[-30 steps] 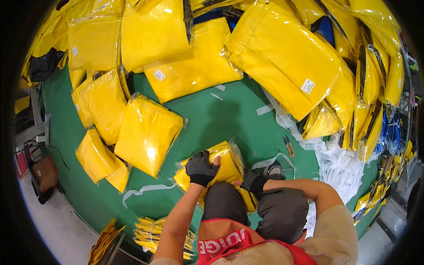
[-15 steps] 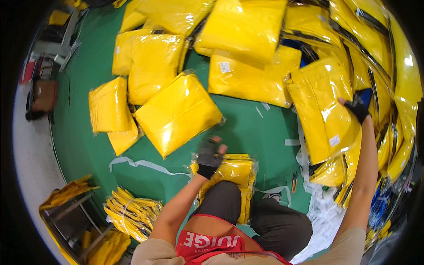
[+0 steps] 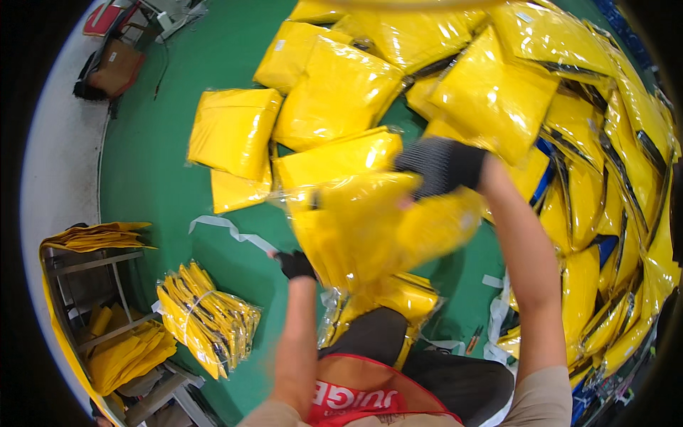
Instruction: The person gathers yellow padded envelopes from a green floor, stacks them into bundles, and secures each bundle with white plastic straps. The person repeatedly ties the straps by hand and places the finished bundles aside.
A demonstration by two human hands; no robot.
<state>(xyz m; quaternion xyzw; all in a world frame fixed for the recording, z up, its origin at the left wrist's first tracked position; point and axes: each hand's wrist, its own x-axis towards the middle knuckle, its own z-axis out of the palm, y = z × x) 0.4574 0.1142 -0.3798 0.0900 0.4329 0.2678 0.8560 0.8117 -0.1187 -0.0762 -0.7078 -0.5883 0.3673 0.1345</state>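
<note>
My right hand [image 3: 445, 169], in a dark grey fingerless glove, grips the upper right edge of a yellow packet [image 3: 370, 220]. The packet is smeared by motion and held above the floor, tilted over a stack of yellow packets [image 3: 405, 293] at my knee. My left hand [image 3: 295, 265], in a dark glove too, is low at the packet's left side. One of its fingertips meets a white strip [image 3: 228, 226]; its other fingers are mostly hidden, so I cannot tell whether it pinches the strip.
Clear-wrapped yellow packets [image 3: 334, 92] cover the green floor [image 3: 149, 178] ahead, heaped higher on the right [image 3: 576, 185]. A tied bundle of yellow packets [image 3: 210, 320] lies at left, beside a metal-framed rack [image 3: 107, 267] with yellow pieces. An orange-handled tool [image 3: 473, 341] rests near my right knee.
My right hand has come from the right-hand heap to the middle, bringing a yellow packet. My left hand has moved left off the stack, toward the white strip. The view has shifted.
</note>
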